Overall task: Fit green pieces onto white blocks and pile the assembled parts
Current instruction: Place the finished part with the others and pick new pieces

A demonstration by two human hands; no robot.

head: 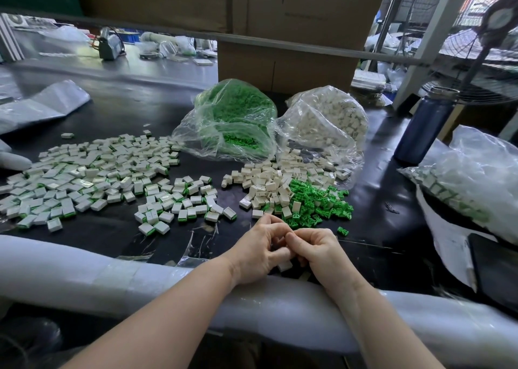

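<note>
White block (284, 265): small, boxy plastic, clasped between curled left hand (259, 252) and right hand (318, 249). Loose green pieces (316, 204), knobbly, heaped just beyond on dark counter (112, 231).

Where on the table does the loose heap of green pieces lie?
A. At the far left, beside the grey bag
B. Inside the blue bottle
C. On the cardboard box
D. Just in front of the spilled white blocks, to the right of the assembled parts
D: the loose green pieces lie at the near edge of the white blocks, with the assembled parts spread out to their left.
</note>
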